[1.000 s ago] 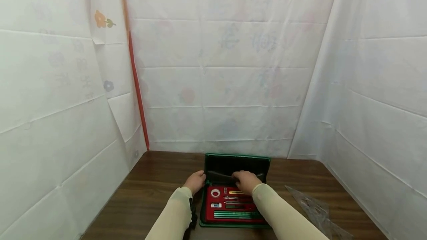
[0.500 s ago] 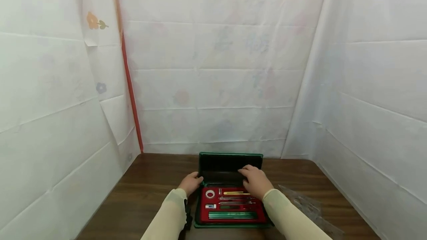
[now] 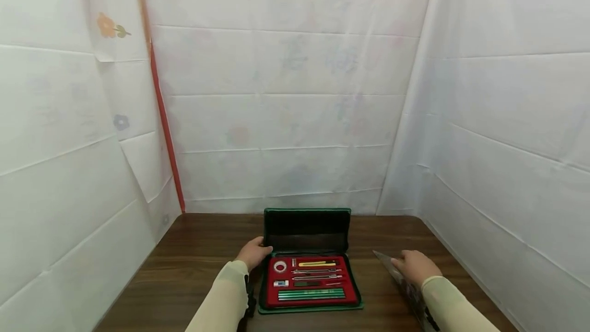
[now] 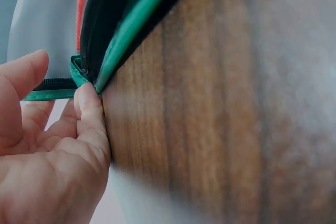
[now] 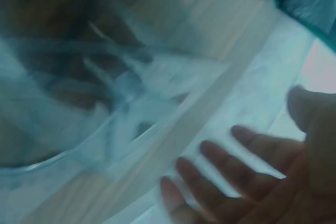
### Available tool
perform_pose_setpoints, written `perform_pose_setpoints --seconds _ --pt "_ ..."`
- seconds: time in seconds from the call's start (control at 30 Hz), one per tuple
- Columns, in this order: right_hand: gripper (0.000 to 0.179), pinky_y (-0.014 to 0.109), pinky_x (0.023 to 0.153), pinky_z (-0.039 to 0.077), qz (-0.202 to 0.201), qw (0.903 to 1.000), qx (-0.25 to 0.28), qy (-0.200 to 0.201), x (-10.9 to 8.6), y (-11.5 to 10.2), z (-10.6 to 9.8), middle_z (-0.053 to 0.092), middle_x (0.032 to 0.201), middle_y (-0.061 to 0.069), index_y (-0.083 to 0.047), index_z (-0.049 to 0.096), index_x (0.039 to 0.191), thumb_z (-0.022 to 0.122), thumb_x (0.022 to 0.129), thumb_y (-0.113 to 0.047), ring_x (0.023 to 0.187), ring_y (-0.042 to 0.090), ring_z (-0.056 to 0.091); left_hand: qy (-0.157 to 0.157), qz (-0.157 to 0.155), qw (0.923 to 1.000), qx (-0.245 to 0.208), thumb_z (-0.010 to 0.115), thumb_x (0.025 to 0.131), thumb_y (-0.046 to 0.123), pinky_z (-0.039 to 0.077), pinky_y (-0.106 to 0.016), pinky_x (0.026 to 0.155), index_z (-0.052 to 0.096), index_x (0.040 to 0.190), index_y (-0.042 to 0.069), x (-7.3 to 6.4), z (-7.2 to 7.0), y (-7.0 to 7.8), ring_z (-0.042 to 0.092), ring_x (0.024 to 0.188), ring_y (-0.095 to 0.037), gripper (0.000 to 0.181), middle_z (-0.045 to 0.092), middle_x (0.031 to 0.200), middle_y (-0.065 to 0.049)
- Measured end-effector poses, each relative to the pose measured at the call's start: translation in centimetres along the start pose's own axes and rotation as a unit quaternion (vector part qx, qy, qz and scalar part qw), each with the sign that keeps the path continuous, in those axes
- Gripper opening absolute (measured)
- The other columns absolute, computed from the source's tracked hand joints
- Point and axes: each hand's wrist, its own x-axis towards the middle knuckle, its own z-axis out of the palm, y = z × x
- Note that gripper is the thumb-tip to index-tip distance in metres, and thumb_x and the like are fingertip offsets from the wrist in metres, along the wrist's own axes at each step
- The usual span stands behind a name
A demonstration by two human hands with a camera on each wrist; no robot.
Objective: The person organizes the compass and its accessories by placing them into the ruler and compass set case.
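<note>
Head view: your left hand [image 3: 252, 254], grip relaxed, touches the green drawing-set case [image 3: 306, 224]; your right hand [image 3: 417, 267], grip spread, is by a clear set square [image 3: 387, 264].

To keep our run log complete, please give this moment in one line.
case: open, lid upright | left hand: touching hinge corner | right hand: at clear plastic pieces, contact unclear

White sheeting [image 3: 286, 117] around a wood-grain table [image 3: 198, 260]
Beyond and left of the left hand [image 3: 251, 254], a red strip [image 3: 163, 117] and an orange flower print [image 3: 106, 24].
</note>
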Motion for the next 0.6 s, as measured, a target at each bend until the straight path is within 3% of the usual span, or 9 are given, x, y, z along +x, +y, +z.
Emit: perform_pose_setpoints --seconds 0.07,0.17,0.47,0.6 --pt "0.076 0.063 0.091 0.057 0.017 0.9996 0.0 -0.021 -0.4 1.2 0.4 0.073 0.119 0.029 0.013 0.065 0.13 0.072 0.097 -0.056 0.105 0.045 0.072 0.0 -0.001 1.0 0.0 0.065 0.104 0.023 0.054 -0.062 0.101 0.062 0.141 0.0 0.0 -0.1 0.0 0.066 0.115 -0.036 0.043 0.069 0.132 -0.022" --pt "0.081 0.06 0.086 0.058 0.026 0.9987 -0.009 -0.042 -0.9 2.3 1.0 0.075 0.109 0.024 0.012 0.068 0.12 0.085 0.084 -0.059 0.096 0.04 0.073 -0.001 0.001 1.0 0.006 0.067 0.104 0.023 0.055 -0.06 0.098 0.063 0.139 0.001 0.0 -0.1 0.0 0.066 0.112 -0.034 0.041 0.07 0.13 -0.022" --pt "0.057 0.048 0.073 0.055 0.025 0.9988 -0.042 -0.008 -1.2 2.3 1.0 0.067 0.081 0.006 0.0 0.068 0.088 0.097 0.073 -0.047 0.074 0.022 0.058 -0.007 -0.02 0.9998 -0.001 0.08 0.094 0.024 0.056 -0.06 0.098 0.064 0.137 0.003 0.3 -0.4 -0.1 0.067 0.11 -0.033 0.05 0.07 0.128 -0.02" --pt "0.054 0.048 0.074 0.056 0.025 0.9986 -0.047 0.004 -0.8 1.5 1.0 0.068 0.081 0.006 -0.001 0.069 0.087 0.099 0.071 -0.044 0.073 0.021 0.057 -0.01 -0.02 0.9997 -0.001 0.084 0.091 0.023 0.056 -0.061 0.098 0.063 0.139 0.003 0.5 -0.9 -0.5 0.067 0.111 -0.035 0.056 0.07 0.129 -0.021"
